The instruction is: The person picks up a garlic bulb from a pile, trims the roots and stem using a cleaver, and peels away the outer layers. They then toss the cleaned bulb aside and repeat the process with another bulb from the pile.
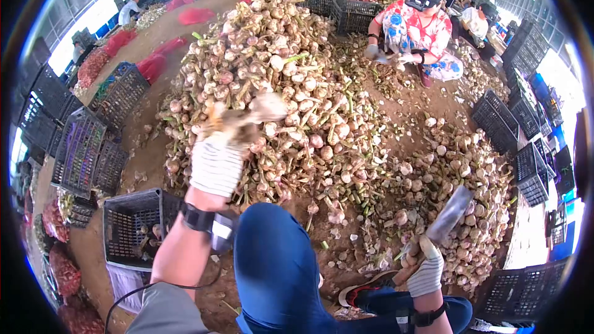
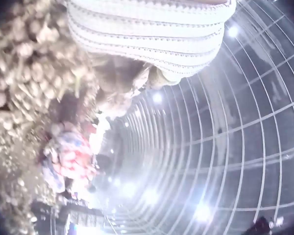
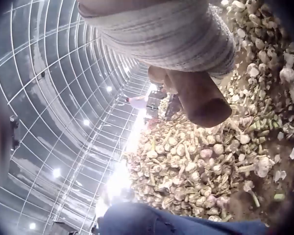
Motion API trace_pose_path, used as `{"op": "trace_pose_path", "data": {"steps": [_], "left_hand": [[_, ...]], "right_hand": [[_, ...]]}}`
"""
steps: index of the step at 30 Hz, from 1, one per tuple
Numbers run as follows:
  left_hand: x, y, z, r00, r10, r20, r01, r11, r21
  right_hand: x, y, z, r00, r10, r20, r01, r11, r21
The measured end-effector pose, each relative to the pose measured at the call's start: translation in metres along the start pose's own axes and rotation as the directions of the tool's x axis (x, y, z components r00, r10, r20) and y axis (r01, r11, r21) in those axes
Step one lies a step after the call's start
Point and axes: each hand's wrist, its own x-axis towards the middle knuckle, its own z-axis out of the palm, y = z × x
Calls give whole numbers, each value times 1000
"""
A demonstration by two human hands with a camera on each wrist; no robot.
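My left hand (image 1: 218,159), in a white striped glove with bare fingertips, is blurred over the big garlic pile (image 1: 272,55). It grips a garlic bulb (image 1: 268,107) by the stem end, the pale head pointing away from the wrist. Low on the right, my right hand (image 1: 427,275), gloved the same way, holds a knife with a broad, flat metal blade (image 1: 450,215) tilted up. In the right wrist view the thick wooden handle (image 3: 202,100) sticks out below the glove (image 3: 161,36). Beside the blade lies a smaller heap of garlic bulbs (image 1: 476,235).
A black plastic crate (image 1: 133,201) with a few bulbs inside stands left of my knee (image 1: 272,253). Across the pile another person (image 1: 421,31) crouches, working with both hands. Stacked crates (image 1: 80,148) line the left, and more crates (image 1: 532,173) the right. Cut stems and skins litter the dirt floor (image 1: 396,111).
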Motion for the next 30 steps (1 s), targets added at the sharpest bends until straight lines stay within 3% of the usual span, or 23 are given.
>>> {"op": "trace_pose_path", "data": {"steps": [1,2,3,4,5,6,7,8,10,13,14,16,17,18,19,20,21,22,24,25,26,28,30], "left_hand": [[-14,2,37,991,60,123,-103,920,379],[-27,5,74,962,119,244,-256,694,673],[-42,12,105,936,-73,345,-208,675,708],[-56,-13,123,912,-76,403,-190,792,580],[-65,-27,144,844,-244,477,-35,864,502],[-84,-54,160,841,-340,421,198,917,345],[-101,-90,165,788,-431,440,421,898,126],[-113,-119,167,717,-506,479,616,782,-94],[-123,-141,174,651,-551,523,622,781,48],[-115,-140,179,467,-685,559,632,701,331],[-109,-143,180,469,-695,546,530,716,455],[-99,-157,176,466,-719,515,288,674,680],[-107,-189,167,427,-682,594,465,729,502],[-111,-185,169,448,-656,608,373,755,540],[-117,-175,173,463,-628,625,278,773,570],[-122,-186,178,283,-707,648,702,613,363],[-129,-197,184,84,-761,644,996,39,-83],[-135,-208,189,-111,-781,614,868,-378,-323],[-141,-221,178,56,-667,743,869,-333,-365],[-149,-215,170,346,-611,712,930,321,-178],[-153,-197,168,606,-501,618,564,819,111],[-146,-177,171,589,-578,564,641,760,110],[-146,-196,159,659,-549,514,616,786,49]], "right_hand": [[-5,0,8,998,-63,-9,63,998,-6],[-10,-4,15,998,-63,28,62,997,39],[-13,-12,22,996,-63,62,58,995,82],[-15,-20,28,993,-68,94,57,991,124],[-15,-27,34,986,-68,153,43,986,164],[-19,-34,33,984,-56,169,24,983,183],[-14,-38,33,982,-138,128,119,982,149],[-9,-40,30,972,-218,87,208,972,110],[1,-42,3,981,-183,72,181,983,26],[22,-28,-50,976,-164,142,172,984,-50],[29,-23,-62,969,-164,187,179,982,-66],[13,-31,-42,960,-251,126,268,953,-140],[11,-34,-32,954,-290,79,301,929,-217],[11,-34,-25,942,-333,32,327,898,-294],[18,-27,-25,922,-373,101,381,921,-76],[16,-24,-18,934,-349,77,357,915,-189],[9,-23,-5,933,-342,113,359,909,-210],[1,-22,7,931,-333,149,361,903,-233],[-5,-18,13,944,-285,167,312,934,-171],[-7,-22,12,961,-218,168,247,953,-174],[-8,-24,7,974,-148,169,178,969,-174],[2,-24,-16,972,-157,173,203,935,-291],[4,-30,-12,955,-287,76,292,860,-419]]}}
